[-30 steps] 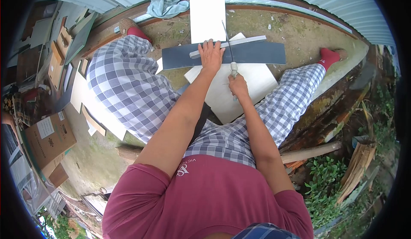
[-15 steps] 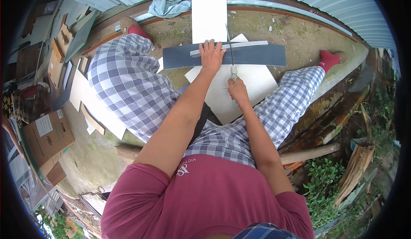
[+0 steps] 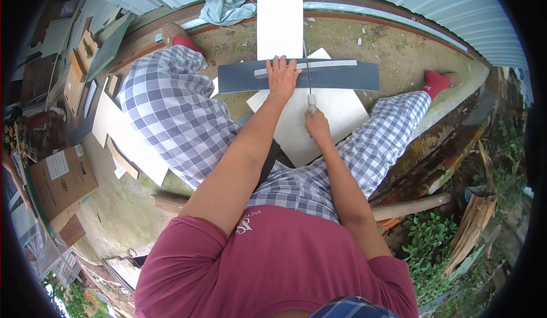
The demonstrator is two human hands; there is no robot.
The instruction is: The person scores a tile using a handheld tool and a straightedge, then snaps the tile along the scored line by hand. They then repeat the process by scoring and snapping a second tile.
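My left hand (image 3: 281, 80) lies flat with fingers apart, pressing on a thin pale strip (image 3: 330, 65) and the dark grey board (image 3: 239, 78) under it. My right hand (image 3: 317, 125) is closed around the pale handle of a hand saw (image 3: 309, 81). Its narrow blade points away from me and crosses the strip and the dark board just right of my left fingers. Seen nearly edge-on, the blade does not show its teeth. Beneath the dark board is a white board (image 3: 325, 121), lying between my legs.
Another white panel (image 3: 280, 24) lies ahead, by the corrugated metal wall (image 3: 399, 4). A light blue cloth (image 3: 228, 8) rests to its left. Loose boards (image 3: 137, 141) and a cardboard box (image 3: 62, 175) are on the left. Plants (image 3: 433, 238) and a split log (image 3: 473, 221) lie at right.
My right hand has drawn the saw slightly back toward me. My left hand stays in place on the strip, and the whole view has shifted a little.
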